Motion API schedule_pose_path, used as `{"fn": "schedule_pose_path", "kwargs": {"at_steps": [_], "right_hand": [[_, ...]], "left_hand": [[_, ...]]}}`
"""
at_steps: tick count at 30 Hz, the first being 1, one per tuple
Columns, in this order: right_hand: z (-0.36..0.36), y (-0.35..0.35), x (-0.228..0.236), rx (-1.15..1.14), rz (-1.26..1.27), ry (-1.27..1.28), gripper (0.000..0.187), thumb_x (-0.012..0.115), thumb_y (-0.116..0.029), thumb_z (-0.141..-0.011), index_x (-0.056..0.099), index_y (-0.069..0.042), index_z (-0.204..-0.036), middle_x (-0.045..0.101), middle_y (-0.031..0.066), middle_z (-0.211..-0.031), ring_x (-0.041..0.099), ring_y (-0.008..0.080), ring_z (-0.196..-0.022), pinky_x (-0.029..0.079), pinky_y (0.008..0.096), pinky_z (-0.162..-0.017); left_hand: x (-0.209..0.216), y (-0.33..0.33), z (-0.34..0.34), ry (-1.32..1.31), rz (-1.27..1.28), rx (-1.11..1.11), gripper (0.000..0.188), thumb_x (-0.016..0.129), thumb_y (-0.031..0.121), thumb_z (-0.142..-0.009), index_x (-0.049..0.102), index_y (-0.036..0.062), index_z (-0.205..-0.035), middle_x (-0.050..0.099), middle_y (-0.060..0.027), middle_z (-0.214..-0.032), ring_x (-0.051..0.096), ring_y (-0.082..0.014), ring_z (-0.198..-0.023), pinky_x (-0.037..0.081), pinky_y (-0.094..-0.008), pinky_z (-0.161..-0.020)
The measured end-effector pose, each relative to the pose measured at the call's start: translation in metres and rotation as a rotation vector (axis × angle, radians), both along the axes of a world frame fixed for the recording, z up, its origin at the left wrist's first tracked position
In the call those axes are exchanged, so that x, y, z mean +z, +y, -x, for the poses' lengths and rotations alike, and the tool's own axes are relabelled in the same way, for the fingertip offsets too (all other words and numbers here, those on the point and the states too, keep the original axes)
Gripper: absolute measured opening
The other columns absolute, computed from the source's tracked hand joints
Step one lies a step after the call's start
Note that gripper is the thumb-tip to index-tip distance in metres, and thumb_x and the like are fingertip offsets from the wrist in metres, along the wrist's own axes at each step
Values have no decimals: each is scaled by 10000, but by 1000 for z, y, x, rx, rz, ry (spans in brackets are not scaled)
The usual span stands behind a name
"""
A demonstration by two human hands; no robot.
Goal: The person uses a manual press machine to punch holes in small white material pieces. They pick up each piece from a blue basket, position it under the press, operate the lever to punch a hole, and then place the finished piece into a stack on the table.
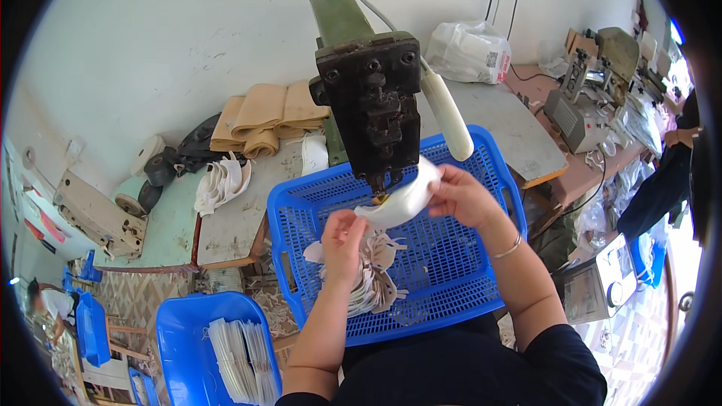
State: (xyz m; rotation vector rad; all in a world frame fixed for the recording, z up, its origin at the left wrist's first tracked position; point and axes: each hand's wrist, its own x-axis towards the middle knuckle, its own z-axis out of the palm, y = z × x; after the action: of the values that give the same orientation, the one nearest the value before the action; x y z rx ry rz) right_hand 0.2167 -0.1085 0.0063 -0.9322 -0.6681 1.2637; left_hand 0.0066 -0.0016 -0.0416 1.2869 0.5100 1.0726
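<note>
The left hand (pixel 343 246) and the right hand (pixel 468 197) each pinched an end of a white, curved, smooth piece (pixel 404 207). It was by the bottom tip of a big black and green metal machine (pixel 370 98), over a blue plastic basket with holes (pixel 459 267), where whitish pieces (pixel 370 286) lay piled.

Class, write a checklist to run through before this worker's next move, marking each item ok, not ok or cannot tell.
1. Left hand gripping the white piece: ok, at its left end.
2. Right hand gripping it: ok, at its right end.
3. Piece flat: not ok, it curves.
4. Piece touching the machine: cannot tell.
5. Basket beneath the hands: ok.
6. Pile inside the basket: ok.
</note>
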Motion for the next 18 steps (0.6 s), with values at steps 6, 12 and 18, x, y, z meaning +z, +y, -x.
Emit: {"fn": "schedule_pose_path", "kwargs": {"at_steps": [6, 12, 18], "right_hand": [[47, 3, -30, 9, -152, -129, 65, 597, -19, -813, 552, -43, -853, 614, 51, -880, 598, 118, -821, 534, 273, -746], [81, 17, -50, -86, -303, 125, 83, 596, 14, -804, 547, -50, -820, 607, 57, -894, 595, 126, -848, 527, 290, -783], [99, 25, -46, -141, -177, 213, 92, 601, 13, -800, 566, -48, -859, 615, 61, -930, 612, 181, -902, 530, 283, -758]], "left_hand": [[42, -12, 2, 471, -954, 359, 155, 665, 214, -750, 604, 74, -772, 593, -47, -847, 510, -253, -1007, 331, -426, -903], [60, -4, -2, 564, -1036, 333, 200, 714, 274, -687, 600, 110, -663, 547, -31, -847, 464, -279, -1054, 194, -508, -957], [74, 13, -1, 642, -1135, 238, 212, 736, 279, -649, 598, 119, -636, 487, -23, -967, 364, -284, -1148, 151, -552, -971]]}}
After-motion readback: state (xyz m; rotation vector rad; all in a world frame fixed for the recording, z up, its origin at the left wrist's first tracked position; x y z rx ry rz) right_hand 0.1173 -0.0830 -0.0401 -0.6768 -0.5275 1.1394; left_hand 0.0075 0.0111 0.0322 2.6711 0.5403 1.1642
